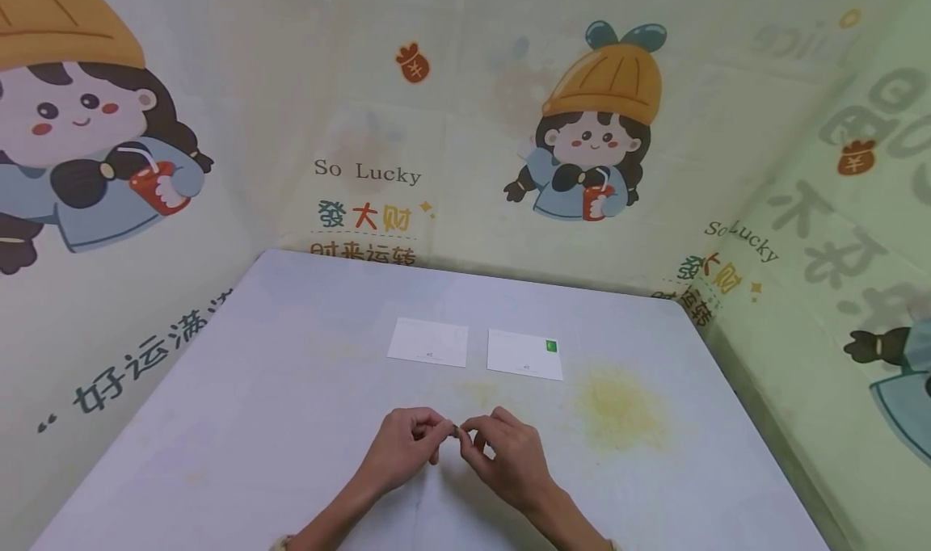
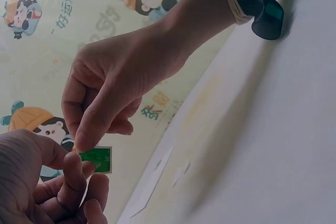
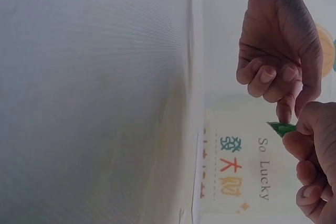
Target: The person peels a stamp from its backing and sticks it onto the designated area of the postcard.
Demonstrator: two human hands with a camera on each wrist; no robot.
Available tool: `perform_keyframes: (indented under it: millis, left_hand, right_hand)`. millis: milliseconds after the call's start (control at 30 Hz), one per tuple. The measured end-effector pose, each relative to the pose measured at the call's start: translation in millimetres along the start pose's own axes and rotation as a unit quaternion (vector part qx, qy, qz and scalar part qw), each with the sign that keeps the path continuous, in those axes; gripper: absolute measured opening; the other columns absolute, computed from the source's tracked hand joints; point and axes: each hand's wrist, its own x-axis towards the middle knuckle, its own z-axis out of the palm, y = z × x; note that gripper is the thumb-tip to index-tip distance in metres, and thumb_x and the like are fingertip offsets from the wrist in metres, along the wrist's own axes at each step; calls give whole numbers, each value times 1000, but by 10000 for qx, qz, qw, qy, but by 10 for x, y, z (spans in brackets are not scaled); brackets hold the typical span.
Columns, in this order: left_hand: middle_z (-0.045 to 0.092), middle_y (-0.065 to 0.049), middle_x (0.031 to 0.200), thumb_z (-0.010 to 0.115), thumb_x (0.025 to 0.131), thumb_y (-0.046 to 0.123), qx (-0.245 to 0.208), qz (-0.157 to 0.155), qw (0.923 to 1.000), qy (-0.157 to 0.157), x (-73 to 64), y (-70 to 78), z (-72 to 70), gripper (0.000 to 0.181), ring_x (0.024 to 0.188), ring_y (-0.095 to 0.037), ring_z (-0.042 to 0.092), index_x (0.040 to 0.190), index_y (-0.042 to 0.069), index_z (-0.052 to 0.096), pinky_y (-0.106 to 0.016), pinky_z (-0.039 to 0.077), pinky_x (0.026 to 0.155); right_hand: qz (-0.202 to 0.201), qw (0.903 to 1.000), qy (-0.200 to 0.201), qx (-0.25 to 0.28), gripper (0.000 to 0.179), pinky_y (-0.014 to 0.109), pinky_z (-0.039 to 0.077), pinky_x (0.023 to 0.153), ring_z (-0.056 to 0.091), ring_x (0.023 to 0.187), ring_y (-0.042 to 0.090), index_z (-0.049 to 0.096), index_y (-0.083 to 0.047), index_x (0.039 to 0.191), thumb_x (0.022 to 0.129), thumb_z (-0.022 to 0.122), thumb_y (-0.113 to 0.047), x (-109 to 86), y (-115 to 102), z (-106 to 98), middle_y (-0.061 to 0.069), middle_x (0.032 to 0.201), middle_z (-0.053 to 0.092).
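Over the near part of the table, my left hand (image 1: 407, 447) and right hand (image 1: 511, 458) meet fingertip to fingertip. Between them is a small green stamp (image 2: 98, 159) with a pale border, pinched by thumb and finger of each hand. From the right wrist view the stamp (image 3: 282, 128) shows as a green corner poking out beside the right thumb; the rest is covered by fingers. Beyond the hands lie two white cards. The right card (image 1: 520, 357) bears a green stamp (image 1: 551, 346) at its upper right corner, while the left card (image 1: 427, 343) shows no stamp.
A white table (image 1: 240, 405) with yellowish stains (image 1: 621, 405) spreads around the hands. Printed cloth walls (image 1: 465, 131) stand behind it and along both sides. A dark wrist device (image 2: 266, 18) sits on the right forearm.
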Motion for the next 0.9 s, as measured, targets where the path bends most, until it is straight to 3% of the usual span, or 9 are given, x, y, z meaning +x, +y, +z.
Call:
perform_keyframes:
  millis: [267, 500, 700, 900]
  left_hand:
    - [60, 5, 57, 68, 98, 23, 133, -46, 9996, 240, 36, 15, -75, 20, 49, -6, 40, 94, 4, 76, -20, 29, 47]
    - [68, 0, 63, 68, 97, 17, 373, 8, 9961, 802, 115, -15, -157, 14, 57, -7, 57, 94, 5, 75, -24, 41, 61]
    - [74, 3, 74, 71, 95, 18, 913, 167, 9862, 1374, 190, -78, -219, 7, 66, -8, 61, 96, 12, 74, -28, 48, 65]
    - [78, -6, 96, 73, 92, 22, 1577, 344, 9722, 1697, 266, -144, -261, 25, 86, -26, 72, 111, 6, 71, -42, 57, 77]
  right_hand:
    - [522, 9980, 183, 290, 19, 6, 36, 55, 48, 61, 2, 73, -14, 86, 75, 84, -3, 30, 11, -15, -12, 63, 60]
    - [1205, 9914, 56, 500, 15, 10, 38, 53, 49, 58, 5, 74, -15, 86, 79, 84, -6, 48, 52, -1, -12, 64, 57]
    - [1611, 9827, 73, 913, 13, 16, 41, 51, 46, 58, 1, 74, -14, 87, 83, 81, -5, 73, 119, 28, -14, 64, 55]
    - [1864, 9752, 114, 1191, 10, 17, 40, 49, 44, 58, -3, 73, -15, 88, 87, 78, -6, 86, 192, 76, -16, 62, 54]
